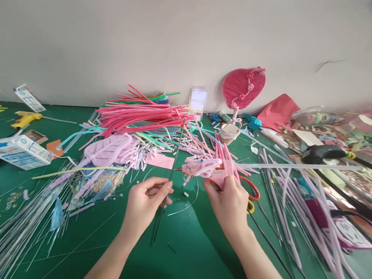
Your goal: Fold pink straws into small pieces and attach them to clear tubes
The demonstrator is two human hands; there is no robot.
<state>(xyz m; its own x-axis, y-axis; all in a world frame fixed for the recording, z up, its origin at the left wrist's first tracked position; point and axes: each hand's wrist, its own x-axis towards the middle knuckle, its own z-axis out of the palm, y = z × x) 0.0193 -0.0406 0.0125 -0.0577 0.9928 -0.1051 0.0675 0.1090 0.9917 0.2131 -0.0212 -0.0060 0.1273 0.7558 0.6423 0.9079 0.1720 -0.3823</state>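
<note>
Between the thumb and fingers of my left hand [149, 203] is a thin dark wire stem [178, 145], held nearly upright and leaning slightly right. My right hand [231, 202] is closed round a pink glue gun [223, 172]. A long translucent glue stick [299, 166] sticks out of its back, and lilac material covers its front. The gun's nozzle [178, 169] points left, at or very close to the stem; whether they touch I cannot tell. Behind the right hand, red-handled scissors [252, 187] are partly hidden.
Pink and red pipe cleaners [139, 117] are piled at the back. Lilac leaf shapes [110, 149] and loose wires [17, 225] lie left, near a yellow glue gun [26, 119]. A pink fan-shaped piece [240, 86] stands in a cup [228, 134]. Lilac stems [292, 215] lie right.
</note>
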